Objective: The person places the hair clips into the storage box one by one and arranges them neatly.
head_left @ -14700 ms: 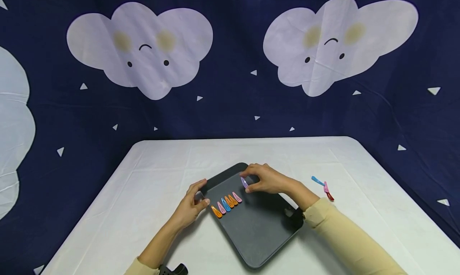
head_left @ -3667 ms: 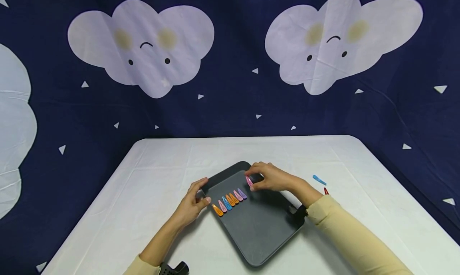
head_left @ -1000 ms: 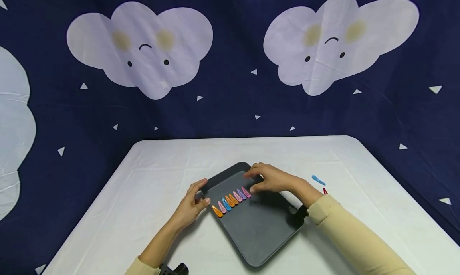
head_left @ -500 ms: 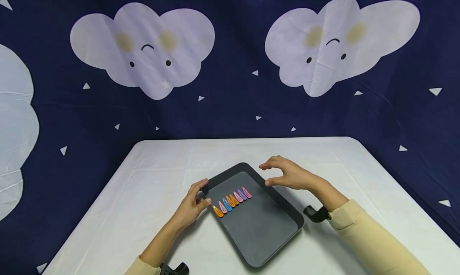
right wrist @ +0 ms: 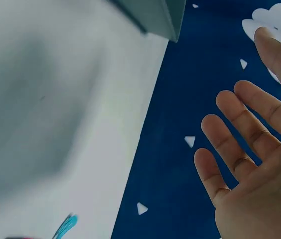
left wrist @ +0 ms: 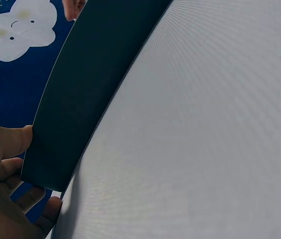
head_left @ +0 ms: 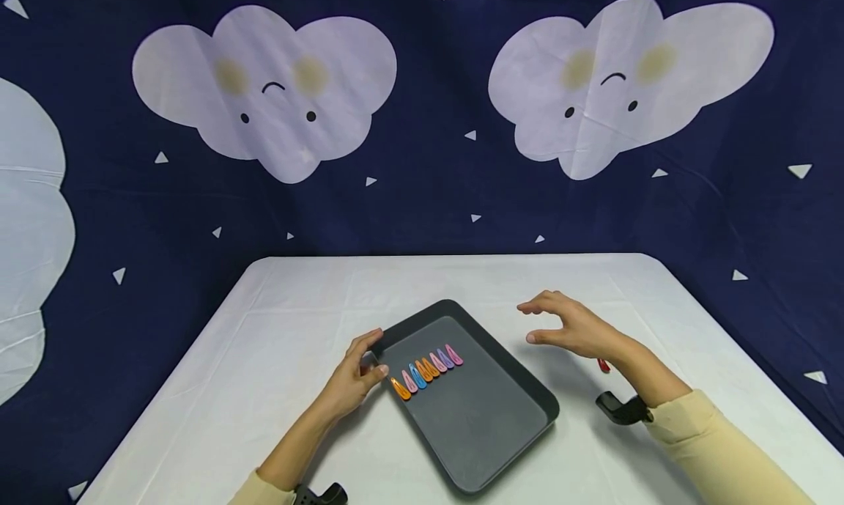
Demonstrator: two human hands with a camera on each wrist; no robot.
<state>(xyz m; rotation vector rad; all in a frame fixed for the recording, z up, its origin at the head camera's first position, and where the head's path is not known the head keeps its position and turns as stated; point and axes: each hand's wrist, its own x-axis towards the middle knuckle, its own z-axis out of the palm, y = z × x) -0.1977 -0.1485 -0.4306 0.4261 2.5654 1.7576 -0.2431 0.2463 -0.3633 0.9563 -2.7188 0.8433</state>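
Observation:
A dark grey rectangular tray [head_left: 484, 417] lies at an angle on the white table. Inside it, near its left corner, runs a slanted row of several snap hair clips [head_left: 426, 369] in orange, pink, blue and purple. My left hand [head_left: 349, 380] holds that corner, thumb on one side and fingers round the other, as the left wrist view also shows. Right of the tray my right hand [head_left: 574, 329] hovers over the table, fingers spread and holding nothing. A red hair clip [head_left: 603, 366] shows just below it. In the right wrist view a blue hair clip [right wrist: 67, 226] lies on the table.
The white table [head_left: 316, 307] ends at a rounded far edge. Behind it hangs a dark blue cloth [head_left: 435, 219] with clouds and small triangles. Black wrist cameras sit on both wrists, the right one [head_left: 623, 410] low over the table.
A purple clip, then a pink one joined the right end of the row. My right hand has let go of the pink clip and moved right, out of the tray. The left hand stays put.

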